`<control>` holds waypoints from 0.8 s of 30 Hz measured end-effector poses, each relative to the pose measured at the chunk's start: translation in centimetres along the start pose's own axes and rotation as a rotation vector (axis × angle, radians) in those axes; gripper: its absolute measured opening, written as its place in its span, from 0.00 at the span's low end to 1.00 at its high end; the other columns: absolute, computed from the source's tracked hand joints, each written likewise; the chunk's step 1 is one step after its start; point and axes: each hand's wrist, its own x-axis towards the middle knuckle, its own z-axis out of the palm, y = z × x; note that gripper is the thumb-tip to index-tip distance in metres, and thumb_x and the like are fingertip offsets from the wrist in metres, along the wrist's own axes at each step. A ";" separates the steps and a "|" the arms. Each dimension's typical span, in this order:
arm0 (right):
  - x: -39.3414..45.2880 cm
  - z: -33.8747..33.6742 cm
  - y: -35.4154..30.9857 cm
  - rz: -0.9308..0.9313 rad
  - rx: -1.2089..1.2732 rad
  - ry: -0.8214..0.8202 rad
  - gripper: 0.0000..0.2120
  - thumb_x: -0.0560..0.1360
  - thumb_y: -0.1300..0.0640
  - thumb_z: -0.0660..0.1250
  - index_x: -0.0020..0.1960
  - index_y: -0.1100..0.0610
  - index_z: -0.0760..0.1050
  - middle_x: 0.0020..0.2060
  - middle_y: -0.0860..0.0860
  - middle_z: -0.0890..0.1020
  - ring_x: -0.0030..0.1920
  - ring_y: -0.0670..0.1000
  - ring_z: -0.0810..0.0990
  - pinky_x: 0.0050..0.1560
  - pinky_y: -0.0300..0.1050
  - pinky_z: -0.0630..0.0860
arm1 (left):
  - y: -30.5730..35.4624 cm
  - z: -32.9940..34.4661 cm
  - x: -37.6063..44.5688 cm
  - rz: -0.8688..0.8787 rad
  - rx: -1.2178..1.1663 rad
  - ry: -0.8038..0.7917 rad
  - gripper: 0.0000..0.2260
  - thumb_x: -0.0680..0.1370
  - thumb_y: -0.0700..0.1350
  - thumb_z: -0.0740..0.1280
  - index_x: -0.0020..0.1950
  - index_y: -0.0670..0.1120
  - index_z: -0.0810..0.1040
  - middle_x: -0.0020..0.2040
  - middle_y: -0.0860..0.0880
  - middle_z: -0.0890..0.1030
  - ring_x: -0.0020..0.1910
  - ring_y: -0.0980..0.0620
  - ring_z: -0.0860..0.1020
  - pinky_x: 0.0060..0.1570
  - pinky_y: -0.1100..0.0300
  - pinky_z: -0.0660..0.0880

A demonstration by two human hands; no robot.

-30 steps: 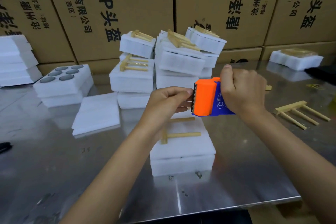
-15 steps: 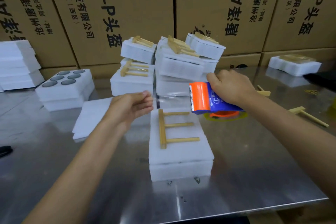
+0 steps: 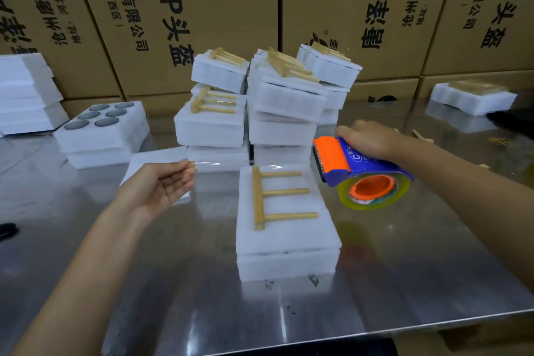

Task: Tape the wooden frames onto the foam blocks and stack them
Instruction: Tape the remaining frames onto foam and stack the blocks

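Broadly, a wall of printed cardboard cartons [image 3: 202, 9] stands behind a shiny steel table [image 3: 173, 298]. At the table's middle back, stacks of finished foam blocks [image 3: 260, 101], each with a wooden frame already taped on top, rise several layers high, so a good share of the job looks done. To the left sit plain foam sheets [image 3: 26, 95] and a foam tray with round holes [image 3: 101, 130]; far right lies one more foam piece [image 3: 471, 98], and loose wooden frames [image 3: 422, 137] wait behind the right wrist. Nearest the viewer, a doubled foam block [image 3: 286, 240] carries a wooden frame [image 3: 274, 197], a bar with three prongs, lying flat and not yet taped down; it has still to be taped and stacked. The right hand [image 3: 367, 139] wraps over the blue and orange tape dispenser [image 3: 346, 168], held in the air just right of the block. The left hand [image 3: 161, 185], palm up with fingers loosely curled, pinches the free end of a clear tape strip [image 3: 231, 165] stretched across toward the dispenser, above the block's far edge.
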 end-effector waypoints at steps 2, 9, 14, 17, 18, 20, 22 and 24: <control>0.0 0.4 0.2 0.001 -0.018 -0.019 0.18 0.82 0.41 0.50 0.43 0.49 0.71 0.41 0.50 0.75 0.41 0.50 0.74 0.35 0.45 0.61 | -0.6 -0.3 0.0 -0.002 -0.025 0.043 0.08 0.78 0.37 0.67 0.42 0.39 0.85 0.34 0.47 0.85 0.29 0.58 0.82 0.30 0.64 0.80; -1.5 -0.2 5.1 0.094 -0.160 -0.040 0.24 0.79 0.35 0.48 0.48 0.51 0.75 0.46 0.52 0.77 0.48 0.52 0.76 0.48 0.52 0.67 | -1.1 -5.9 -0.4 0.050 -0.018 0.157 0.06 0.79 0.38 0.66 0.45 0.40 0.83 0.34 0.50 0.85 0.29 0.59 0.82 0.31 0.66 0.79; -1.5 -0.3 4.8 0.048 -0.177 0.009 0.25 0.79 0.37 0.48 0.44 0.53 0.75 0.40 0.53 0.77 0.42 0.51 0.75 0.43 0.49 0.64 | -0.1 -4.9 0.0 0.120 0.045 0.158 0.11 0.77 0.45 0.70 0.37 0.47 0.87 0.32 0.53 0.82 0.29 0.60 0.79 0.32 0.67 0.79; -1.6 0.3 5.1 0.074 -0.161 -0.017 0.24 0.81 0.38 0.48 0.44 0.53 0.74 0.40 0.54 0.78 0.43 0.53 0.77 0.46 0.50 0.68 | -1.2 -4.1 -0.3 0.106 0.210 0.179 0.14 0.66 0.51 0.77 0.48 0.46 0.84 0.38 0.52 0.78 0.31 0.55 0.73 0.37 0.62 0.76; -1.7 0.6 5.2 0.085 -0.158 -0.023 0.24 0.81 0.38 0.49 0.44 0.53 0.74 0.41 0.54 0.78 0.43 0.53 0.77 0.46 0.49 0.70 | -1.9 -3.9 -0.3 0.116 0.284 0.215 0.16 0.65 0.51 0.79 0.49 0.45 0.83 0.40 0.51 0.77 0.32 0.54 0.72 0.38 0.60 0.75; -1.9 1.3 5.4 0.093 -0.164 -0.021 0.24 0.81 0.38 0.49 0.44 0.54 0.74 0.40 0.54 0.79 0.42 0.53 0.78 0.43 0.48 0.70 | -3.1 -3.2 -0.6 0.146 0.435 0.263 0.19 0.65 0.52 0.81 0.49 0.43 0.82 0.41 0.49 0.76 0.35 0.52 0.72 0.39 0.59 0.73; -2.0 1.6 5.4 0.090 -0.167 -0.012 0.25 0.81 0.38 0.49 0.43 0.54 0.74 0.40 0.54 0.79 0.41 0.52 0.78 0.40 0.47 0.68 | -4.1 -2.5 -0.5 0.165 0.563 0.314 0.25 0.63 0.54 0.83 0.52 0.45 0.79 0.44 0.49 0.76 0.39 0.50 0.74 0.41 0.58 0.72; -1.9 1.6 5.2 0.084 -0.175 -0.008 0.25 0.81 0.38 0.49 0.42 0.55 0.74 0.38 0.55 0.79 0.40 0.53 0.78 0.38 0.46 0.67 | -4.9 -1.9 -0.3 0.178 0.677 0.372 0.31 0.59 0.53 0.85 0.54 0.45 0.75 0.47 0.48 0.77 0.45 0.49 0.77 0.43 0.57 0.72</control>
